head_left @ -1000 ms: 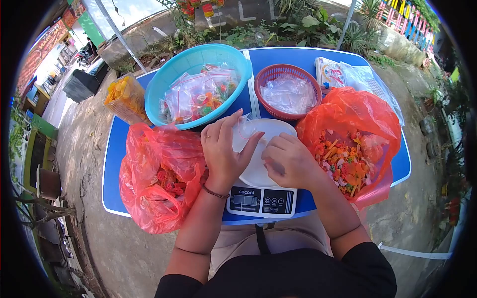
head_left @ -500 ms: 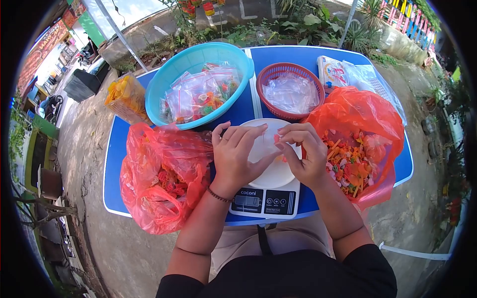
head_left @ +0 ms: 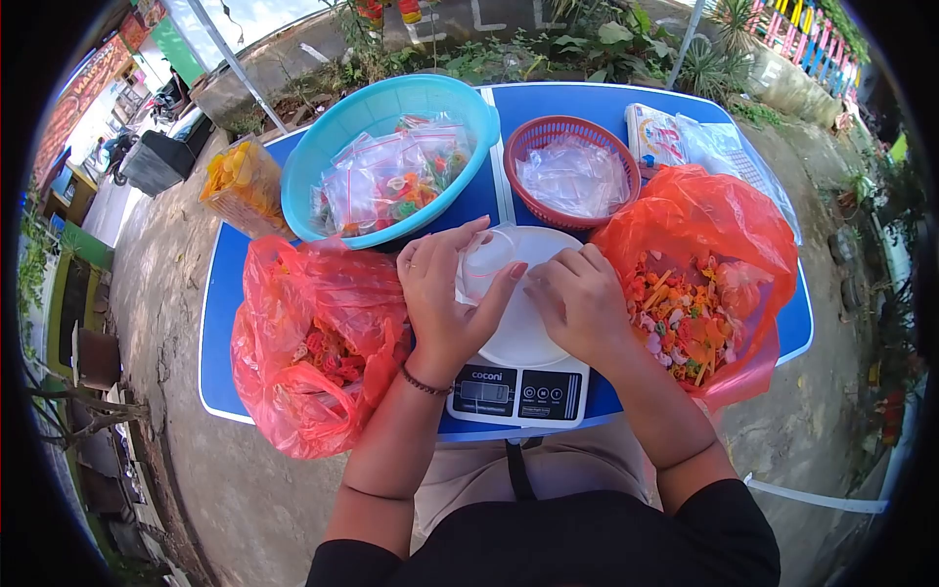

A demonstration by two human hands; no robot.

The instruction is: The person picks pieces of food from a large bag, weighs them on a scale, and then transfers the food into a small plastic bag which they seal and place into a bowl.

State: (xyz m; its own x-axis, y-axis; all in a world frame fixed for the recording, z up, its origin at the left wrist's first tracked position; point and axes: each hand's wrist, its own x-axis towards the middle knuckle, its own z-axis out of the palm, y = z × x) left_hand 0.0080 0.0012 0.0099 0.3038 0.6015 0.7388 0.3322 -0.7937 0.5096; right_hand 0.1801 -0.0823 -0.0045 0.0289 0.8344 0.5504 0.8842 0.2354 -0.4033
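Above the white round plate [head_left: 528, 328] of a digital scale [head_left: 518, 395], my left hand [head_left: 452, 293] holds a small clear plastic bag [head_left: 483, 266] between thumb and fingers. The bag looks spread open. Close to its right side is my right hand [head_left: 579, 301], fingers curled together over the plate's right part; whether anything is in them is hidden. The red plastic bag [head_left: 318, 347] of small colourful pieces lies left of my left hand. Another red bag [head_left: 699, 293], wide open with mixed colourful pieces, is right of my right hand.
A turquoise basin [head_left: 391, 161] with filled clear packets stands at the back left, beside a clear container of yellow pieces [head_left: 243, 186]. A red basket [head_left: 572, 171] holds clear bags. Further right lie plastic packages [head_left: 655, 135] on the blue table [head_left: 227, 357].
My hands have moved apart and slightly left. The clear bag now shows wider in my left hand, and my right hand's fingers have turned downward and curled.
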